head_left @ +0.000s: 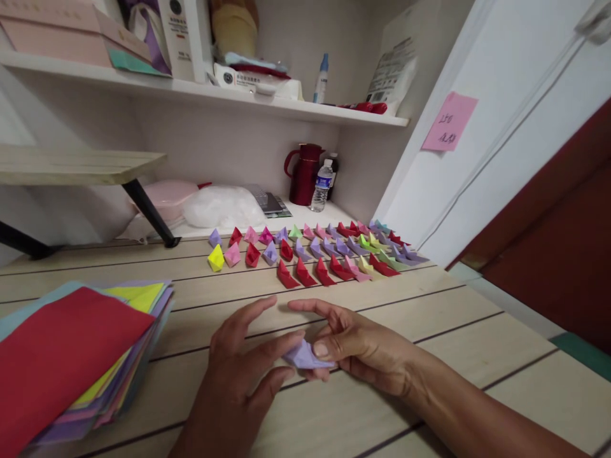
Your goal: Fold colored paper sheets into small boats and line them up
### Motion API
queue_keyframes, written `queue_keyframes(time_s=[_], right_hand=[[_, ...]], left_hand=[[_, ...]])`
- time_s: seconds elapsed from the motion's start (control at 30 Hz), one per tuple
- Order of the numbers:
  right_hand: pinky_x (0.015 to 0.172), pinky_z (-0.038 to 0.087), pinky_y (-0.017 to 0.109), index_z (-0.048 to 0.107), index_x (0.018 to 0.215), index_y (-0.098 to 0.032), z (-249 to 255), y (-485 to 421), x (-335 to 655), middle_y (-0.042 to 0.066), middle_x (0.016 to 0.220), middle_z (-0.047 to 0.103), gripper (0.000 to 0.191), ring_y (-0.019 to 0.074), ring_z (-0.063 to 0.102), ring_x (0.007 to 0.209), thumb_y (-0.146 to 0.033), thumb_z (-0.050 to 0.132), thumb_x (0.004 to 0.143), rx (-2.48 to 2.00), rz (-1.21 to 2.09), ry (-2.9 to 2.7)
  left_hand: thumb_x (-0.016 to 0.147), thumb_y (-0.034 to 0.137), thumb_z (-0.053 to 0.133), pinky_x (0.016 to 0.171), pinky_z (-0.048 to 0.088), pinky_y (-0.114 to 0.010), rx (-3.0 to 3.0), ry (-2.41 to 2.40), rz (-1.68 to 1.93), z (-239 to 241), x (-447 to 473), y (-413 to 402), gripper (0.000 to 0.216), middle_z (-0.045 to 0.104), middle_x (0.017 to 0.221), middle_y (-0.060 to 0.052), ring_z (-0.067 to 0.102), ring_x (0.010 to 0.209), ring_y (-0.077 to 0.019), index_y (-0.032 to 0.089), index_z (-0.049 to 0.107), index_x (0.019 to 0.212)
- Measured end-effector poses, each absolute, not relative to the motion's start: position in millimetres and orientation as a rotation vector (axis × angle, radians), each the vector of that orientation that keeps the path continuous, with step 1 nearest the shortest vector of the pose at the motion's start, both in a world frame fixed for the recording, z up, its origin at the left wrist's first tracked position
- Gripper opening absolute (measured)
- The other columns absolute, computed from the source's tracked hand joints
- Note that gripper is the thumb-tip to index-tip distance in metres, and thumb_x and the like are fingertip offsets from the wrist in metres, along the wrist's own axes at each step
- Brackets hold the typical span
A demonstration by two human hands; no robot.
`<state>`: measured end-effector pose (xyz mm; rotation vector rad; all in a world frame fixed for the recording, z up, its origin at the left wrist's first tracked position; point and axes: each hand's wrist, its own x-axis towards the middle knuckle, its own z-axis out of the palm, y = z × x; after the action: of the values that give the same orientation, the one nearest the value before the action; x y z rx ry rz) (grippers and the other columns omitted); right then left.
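A small lavender paper boat [303, 356] is pinched between the thumb and fingers of my right hand [356, 343], just above the slatted tabletop. My left hand [241, 359] is at its left side with the fingers spread; one fingertip meets the paper's upper left edge. Beyond my hands, several folded paper boats [305, 273] in red, pink, lavender, yellow and green stand in rows along the back of the table. To the left lies a stack of coloured paper with a red sheet [76, 343] on top.
Behind the rows, a dark red jug [305, 175] and a water bottle [322, 186] stand on the white ledge, with a white plastic bag [223, 207] to their left. A small wooden stand [76, 164] rises at the left. A loaded shelf [238, 95] runs overhead.
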<state>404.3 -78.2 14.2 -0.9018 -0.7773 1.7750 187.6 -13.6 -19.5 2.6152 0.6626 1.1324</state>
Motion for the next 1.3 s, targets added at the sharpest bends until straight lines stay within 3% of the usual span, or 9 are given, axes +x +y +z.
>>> queue_keyframes(time_s=[0.23, 0.37, 0.5, 0.7, 1.07, 1.3], right_hand=[[0.064, 0.051, 0.024, 0.048, 0.138, -0.015, 16, -81, 405, 0.003, 0.069, 0.075, 0.075, 0.0124, 0.067, 0.058, -0.007, 0.079, 0.070, -0.905, 1.795, -0.832], [0.061, 0.052, 0.024, 0.050, 0.138, -0.016, 14, -81, 405, 0.002, 0.070, 0.075, 0.074, 0.0139, 0.068, 0.058, -0.008, 0.079, 0.071, -0.910, 1.793, -0.848], [0.058, 0.052, 0.022, 0.051, 0.137, -0.016, 13, -81, 404, 0.001, 0.067, 0.074, 0.076, 0.0130, 0.067, 0.055, -0.009, 0.082, 0.068, -0.928, 1.786, -0.844], [0.057, 0.052, 0.023, 0.050, 0.139, -0.015, 13, -81, 405, 0.001, 0.066, 0.074, 0.077, 0.0144, 0.068, 0.056, -0.011, 0.083, 0.069, -0.939, 1.785, -0.863], [0.059, 0.053, 0.025, 0.050, 0.139, -0.015, 15, -81, 403, 0.001, 0.062, 0.074, 0.076, 0.0153, 0.069, 0.055, -0.010, 0.082, 0.070, -0.956, 1.789, -0.914], [0.058, 0.051, 0.024, 0.052, 0.136, -0.017, 13, -80, 404, 0.000, 0.064, 0.073, 0.077, 0.0153, 0.068, 0.056, -0.013, 0.086, 0.067, -0.938, 1.803, -0.908]], left_hand=[[0.093, 0.034, 0.059, 0.097, 0.050, -0.034, 2.562, 0.457, 1.190, -14, 192, -16, 0.031, 0.050, 0.140, 0.000, 0.056, 0.122, -0.0190, 0.042, 0.062, 0.122], [0.092, 0.033, 0.061, 0.091, 0.051, -0.029, 2.584, 0.366, 1.289, -5, 193, -14, 0.023, 0.068, 0.116, 0.001, 0.062, 0.108, -0.0156, 0.037, 0.069, 0.113], [0.091, 0.033, 0.062, 0.089, 0.050, -0.028, 2.609, 0.300, 1.330, 3, 195, -14, 0.017, 0.075, 0.100, 0.002, 0.064, 0.097, -0.0143, 0.031, 0.071, 0.105], [0.089, 0.029, 0.064, 0.085, 0.050, -0.030, 2.634, 0.289, 1.217, 8, 195, -16, 0.015, 0.077, 0.093, 0.007, 0.068, 0.088, -0.0138, 0.032, 0.070, 0.103], [0.086, 0.013, 0.063, 0.092, 0.044, -0.027, 2.568, 0.249, 1.214, 14, 199, -18, 0.022, 0.077, 0.088, 0.012, 0.069, 0.081, -0.0089, 0.033, 0.070, 0.094], [0.084, 0.027, 0.070, 0.085, 0.049, -0.028, 2.498, 0.372, 1.210, 9, 201, -22, 0.011, 0.075, 0.092, 0.007, 0.069, 0.088, -0.0134, 0.033, 0.069, 0.093]])
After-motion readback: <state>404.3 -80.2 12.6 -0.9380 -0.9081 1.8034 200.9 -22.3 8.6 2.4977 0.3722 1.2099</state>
